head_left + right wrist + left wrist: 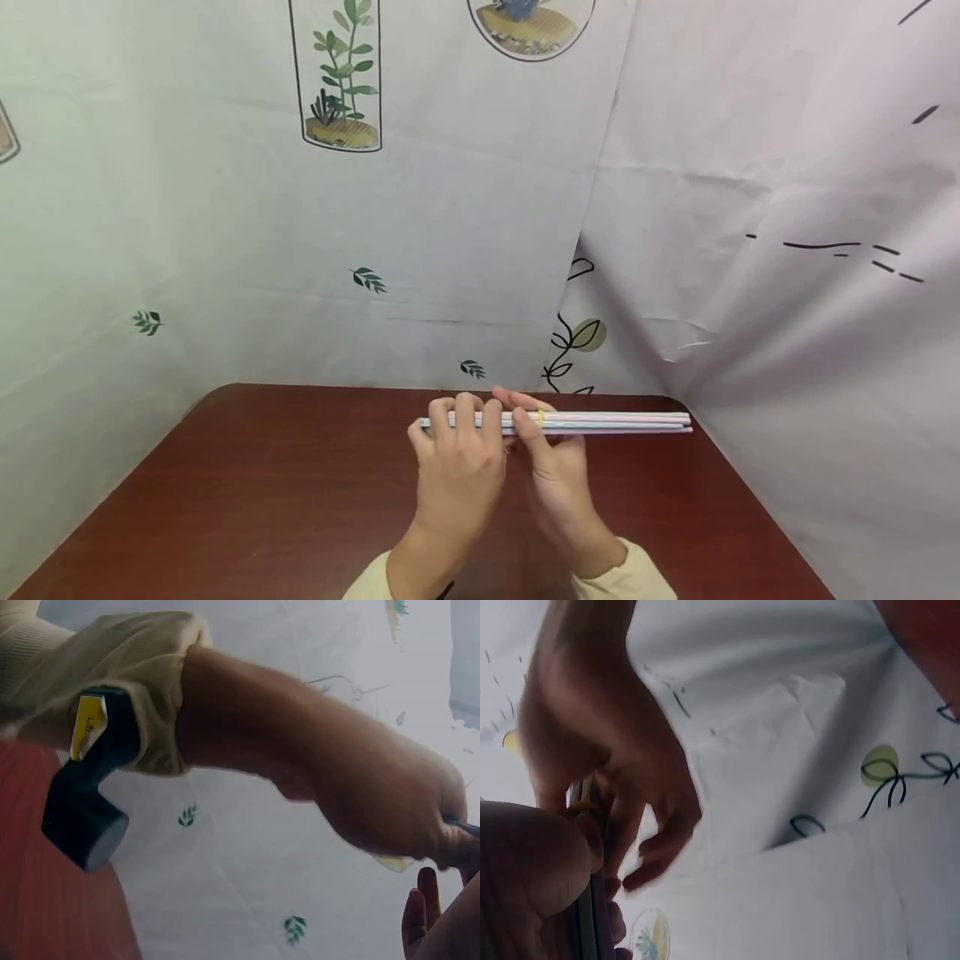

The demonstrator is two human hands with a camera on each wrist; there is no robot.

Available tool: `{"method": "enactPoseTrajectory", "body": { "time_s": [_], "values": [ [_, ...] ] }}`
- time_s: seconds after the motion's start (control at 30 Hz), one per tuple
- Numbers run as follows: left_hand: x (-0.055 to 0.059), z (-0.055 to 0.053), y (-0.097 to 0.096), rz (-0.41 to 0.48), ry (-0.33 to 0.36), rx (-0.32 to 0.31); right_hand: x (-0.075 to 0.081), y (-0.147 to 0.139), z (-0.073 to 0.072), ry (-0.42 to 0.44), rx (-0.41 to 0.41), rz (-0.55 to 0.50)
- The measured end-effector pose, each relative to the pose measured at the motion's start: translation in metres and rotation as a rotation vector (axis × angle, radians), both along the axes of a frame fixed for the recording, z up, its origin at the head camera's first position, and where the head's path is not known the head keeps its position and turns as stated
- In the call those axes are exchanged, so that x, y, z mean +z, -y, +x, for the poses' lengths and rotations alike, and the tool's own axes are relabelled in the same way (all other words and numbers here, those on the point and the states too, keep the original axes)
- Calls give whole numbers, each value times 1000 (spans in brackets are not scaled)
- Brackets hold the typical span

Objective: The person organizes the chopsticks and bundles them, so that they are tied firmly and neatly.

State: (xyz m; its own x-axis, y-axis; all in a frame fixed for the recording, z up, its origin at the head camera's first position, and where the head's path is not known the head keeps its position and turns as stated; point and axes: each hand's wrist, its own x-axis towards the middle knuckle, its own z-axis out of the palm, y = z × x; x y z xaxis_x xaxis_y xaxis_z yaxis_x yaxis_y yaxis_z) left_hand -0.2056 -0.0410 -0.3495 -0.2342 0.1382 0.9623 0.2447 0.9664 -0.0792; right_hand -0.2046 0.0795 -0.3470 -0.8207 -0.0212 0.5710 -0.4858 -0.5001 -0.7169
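A bundle of long, thin, pale striped straws [615,422] lies level above the table, bound by a yellow rubber band [541,417]. My left hand [461,450] grips the left part of it, fingers curled over the top. Close beside it, my right hand [562,471] holds the bundle at the band, thumb in front and fingers behind. The straws' right ends stick out free. In the left wrist view the bundle [587,915] runs between both hands, largely covered by them. Only a short piece of it [469,828] shows in the right wrist view.
The dark red-brown wooden table [262,483] spreads beneath the hands. Pale printed cloth [465,217] hangs behind and on both sides, with a fold at the back right corner. A black wrist camera [86,817] is worn on the left forearm.
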Motion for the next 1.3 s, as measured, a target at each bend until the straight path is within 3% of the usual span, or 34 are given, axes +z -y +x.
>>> {"method": "enactPoseTrajectory", "body": {
  "time_s": [0.1,0.2,0.27,0.37,0.47,0.57,0.73,0.9,1.1,1.3],
  "values": [
    [2,0,3,14,16,14,1,-14,-9,-109,88,-28],
    [4,-2,9,25,45,20,9,-40,-18,-227,138,-130],
    [4,-3,10,20,61,5,16,-57,-20,-271,75,-185],
    [4,-4,10,3,88,-27,25,-73,-19,-308,-113,-227],
    [3,-6,10,-12,102,-30,32,-79,-17,-333,-304,-196],
    [2,-7,11,-21,106,-15,34,-78,-18,-392,-400,-127],
    [0,-6,10,-8,56,-14,32,-74,-22,-436,-434,18],
    [0,-5,8,-3,-8,-11,29,-75,-25,-430,-377,61],
    [0,-6,8,-14,44,-35,30,-81,-24,-434,-360,81],
    [0,-7,8,-20,61,-68,31,-86,-24,-426,-514,69]
  ]
}}
